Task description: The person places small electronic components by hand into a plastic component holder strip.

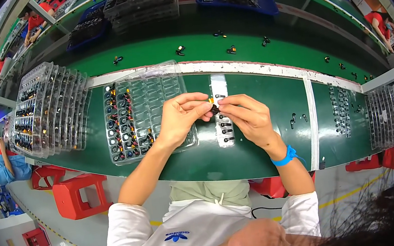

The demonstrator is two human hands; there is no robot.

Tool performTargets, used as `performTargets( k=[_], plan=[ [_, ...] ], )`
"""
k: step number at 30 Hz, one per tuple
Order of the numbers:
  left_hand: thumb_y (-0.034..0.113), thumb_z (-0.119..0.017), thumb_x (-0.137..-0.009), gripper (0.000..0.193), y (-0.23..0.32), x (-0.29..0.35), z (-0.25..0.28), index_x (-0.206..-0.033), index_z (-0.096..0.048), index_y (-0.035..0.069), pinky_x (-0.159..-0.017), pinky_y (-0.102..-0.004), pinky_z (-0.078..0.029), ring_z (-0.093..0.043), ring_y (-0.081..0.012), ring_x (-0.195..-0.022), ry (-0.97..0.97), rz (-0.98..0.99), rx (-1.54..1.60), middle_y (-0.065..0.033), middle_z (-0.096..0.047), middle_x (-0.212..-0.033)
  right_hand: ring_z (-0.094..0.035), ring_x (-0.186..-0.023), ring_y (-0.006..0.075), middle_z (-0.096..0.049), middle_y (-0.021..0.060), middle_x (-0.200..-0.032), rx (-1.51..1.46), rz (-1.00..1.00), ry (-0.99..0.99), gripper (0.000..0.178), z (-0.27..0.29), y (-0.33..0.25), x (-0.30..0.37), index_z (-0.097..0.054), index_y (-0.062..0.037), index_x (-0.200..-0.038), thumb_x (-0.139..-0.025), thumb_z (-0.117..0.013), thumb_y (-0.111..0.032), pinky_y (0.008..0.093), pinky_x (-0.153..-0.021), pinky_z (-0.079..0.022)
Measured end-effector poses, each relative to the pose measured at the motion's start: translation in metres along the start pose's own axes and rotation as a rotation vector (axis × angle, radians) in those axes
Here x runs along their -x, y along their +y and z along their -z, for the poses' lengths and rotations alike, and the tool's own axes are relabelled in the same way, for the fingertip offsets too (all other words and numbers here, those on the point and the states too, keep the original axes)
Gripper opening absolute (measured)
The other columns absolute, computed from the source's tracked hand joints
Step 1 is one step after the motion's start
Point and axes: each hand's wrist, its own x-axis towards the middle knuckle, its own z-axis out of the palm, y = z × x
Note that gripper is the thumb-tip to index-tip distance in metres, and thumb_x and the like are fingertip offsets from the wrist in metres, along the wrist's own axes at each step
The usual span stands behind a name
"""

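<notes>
Over the green worktable, my two hands meet at a small black part (215, 109) with a bit of orange on it. My left hand (180, 119) pinches it from the left, thumb against forefinger. My right hand (250, 118) closes on it from the other side; a blue band circles that wrist. Fingertips hide much of the part. Beneath the hands runs a white strip (218, 84) holding several black stick-shaped pieces (227, 131) in a column. Left of it lies a clear plastic tray (152, 86), its left columns filled with small black and orange parts and its right pockets bare.
Stacked filled trays (46, 113) stand at the left, more clear trays (387, 115) at the far right. Loose black pieces (293, 121) lie right of the strip. Beyond a white ledge (260, 72), a green belt (148, 52) carries scattered parts. Red stools (79, 195) stand below; other people sit nearby.
</notes>
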Motion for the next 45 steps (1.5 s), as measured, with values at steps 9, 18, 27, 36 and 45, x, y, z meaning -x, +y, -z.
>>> performTargets(
  k=[9, 18, 27, 36, 45],
  plan=[
    [-0.006, -0.081, -0.086, 0.036, 0.003, 0.008, -0.006, -0.12, -0.069, -0.005, -0.081, -0.0299, -0.063, -0.074, -0.0168, -0.089, -0.016, -0.067, -0.038, -0.0131, -0.075, -0.105, -0.072, -0.089, 0.0268, -0.074, 0.0107, -0.101, 0.044, 0.055, 0.02, 0.02, -0.001, -0.005, -0.002, -0.074, 0.0, -0.1, -0.081, -0.08, 0.003, 0.0352, -0.073, -0.059],
    [-0.006, -0.086, -0.08, 0.039, -0.007, 0.012, -0.006, -0.117, -0.071, -0.006, -0.089, -0.032, -0.061, -0.072, -0.0163, -0.092, -0.017, -0.361, -0.179, -0.0134, -0.075, -0.107, -0.073, -0.09, 0.0261, -0.074, 0.0136, -0.102, -0.143, -0.097, -0.005, 0.02, 0.005, -0.008, 0.0, -0.076, 0.0017, -0.102, -0.082, -0.08, 0.004, 0.0341, -0.075, -0.059],
    [-0.013, -0.081, -0.082, 0.044, -0.005, 0.015, -0.006, -0.124, -0.068, -0.008, -0.091, -0.0356, -0.062, -0.072, -0.0187, -0.097, -0.054, -0.492, -0.372, -0.0152, -0.074, -0.108, -0.071, -0.084, 0.0256, -0.073, 0.0153, -0.097, -0.14, -0.176, -0.058, 0.016, 0.005, -0.011, 0.001, -0.074, 0.0036, -0.101, -0.085, -0.077, 0.005, 0.0338, -0.071, -0.057],
    [-0.004, -0.08, -0.086, 0.035, -0.003, 0.014, -0.012, -0.12, -0.073, -0.005, -0.09, -0.0321, -0.061, -0.075, -0.017, -0.092, 0.016, -0.575, -0.616, -0.0133, -0.077, -0.103, -0.07, -0.082, 0.026, -0.073, 0.0151, -0.095, -0.135, -0.197, 0.049, 0.014, -0.011, -0.012, 0.009, -0.073, 0.0043, -0.102, -0.087, -0.075, 0.004, 0.0334, -0.07, -0.056],
    [0.001, -0.074, -0.086, 0.034, 0.049, -0.082, 0.029, -0.12, -0.073, -0.002, -0.089, -0.03, -0.059, -0.075, -0.0166, -0.097, 0.123, -0.42, -1.015, -0.0103, -0.075, -0.107, -0.071, -0.088, 0.0365, -0.074, 0.017, -0.101, 0.153, -0.162, -0.101, 0.021, 0.009, 0.042, 0.007, -0.073, 0.0011, -0.111, -0.091, -0.073, -0.004, 0.0416, -0.077, -0.058]
  ],
)
